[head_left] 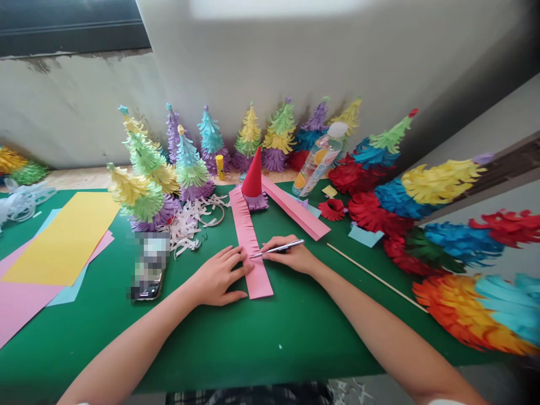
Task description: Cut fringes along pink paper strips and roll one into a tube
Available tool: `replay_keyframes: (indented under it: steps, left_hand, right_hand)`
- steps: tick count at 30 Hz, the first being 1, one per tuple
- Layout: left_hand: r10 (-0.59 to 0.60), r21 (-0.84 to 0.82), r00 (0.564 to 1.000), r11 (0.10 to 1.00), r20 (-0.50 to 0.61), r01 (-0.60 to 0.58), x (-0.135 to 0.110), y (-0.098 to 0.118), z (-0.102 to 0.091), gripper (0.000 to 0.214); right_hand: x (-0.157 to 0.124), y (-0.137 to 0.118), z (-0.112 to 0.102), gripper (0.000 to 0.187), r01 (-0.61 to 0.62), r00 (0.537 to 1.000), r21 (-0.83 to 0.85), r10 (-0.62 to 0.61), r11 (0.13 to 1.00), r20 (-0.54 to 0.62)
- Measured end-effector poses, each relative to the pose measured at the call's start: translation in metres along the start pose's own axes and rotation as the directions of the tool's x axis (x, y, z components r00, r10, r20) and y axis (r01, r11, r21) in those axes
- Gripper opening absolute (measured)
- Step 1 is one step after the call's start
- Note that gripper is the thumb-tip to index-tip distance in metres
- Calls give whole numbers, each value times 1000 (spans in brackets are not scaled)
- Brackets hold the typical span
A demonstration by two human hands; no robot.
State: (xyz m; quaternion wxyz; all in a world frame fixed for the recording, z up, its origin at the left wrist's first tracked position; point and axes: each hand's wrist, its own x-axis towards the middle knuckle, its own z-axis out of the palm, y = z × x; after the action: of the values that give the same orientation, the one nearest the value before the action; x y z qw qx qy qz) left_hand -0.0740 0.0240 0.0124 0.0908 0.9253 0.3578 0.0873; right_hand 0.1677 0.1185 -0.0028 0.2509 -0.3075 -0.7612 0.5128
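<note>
A long pink paper strip (248,242) lies on the green table cover (270,332), fringed with cuts along its far half. My left hand (217,275) lies flat on the strip's near part, fingers stretched out. My right hand (291,256) is closed round a thin silver knife (280,248), whose tip touches the strip's right edge. Past the strip stands a red paper cone (253,175) with a purple fringe at its base. A second folded pink strip (295,209) lies to the right of the cone.
Many coloured paper trees (189,163) stand along the wall and lie at the right. Yellow, pink and blue sheets (63,242) lie at the left beside a phone (149,275), white paper scraps (189,219), a glue stick (220,167), a plastic bottle (320,157) and a thin wooden stick (375,275).
</note>
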Motion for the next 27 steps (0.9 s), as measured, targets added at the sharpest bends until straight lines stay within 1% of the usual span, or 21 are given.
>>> replay_keyframes:
  steps: [6, 12, 16, 19, 23, 27]
  left_hand:
    - [1, -6, 1000, 1000, -1, -1, 0, 0, 0, 60]
    - [-10, -7, 1000, 1000, -19, 10, 2, 0, 0, 58]
    - [-15, 4, 1000, 1000, -20, 15, 4, 0, -2, 54]
    - [-25, 9, 1000, 1000, -13, 26, 4, 1, -3, 53]
    - [-35, 7, 999, 999, 3, 35, 4, 2, -3, 53]
    - [-33, 16, 999, 999, 7, 33, 4, 3, -3, 56]
  right_hand:
    - [0, 0, 0, 20, 7, 1000, -14, -7, 1000, -1]
    - [1, -5, -1, 17, 87, 996, -95, -85, 992, 28]
    - [2, -7, -8, 17, 141, 988, -120, -131, 983, 85]
    - [-1, -5, -20, 18, 109, 989, -116, -96, 987, 111]
    - [-10, 1, -34, 19, 41, 996, -82, -34, 996, 82]
    - [-13, 3, -36, 19, -8, 999, -16, 9, 1000, 44]
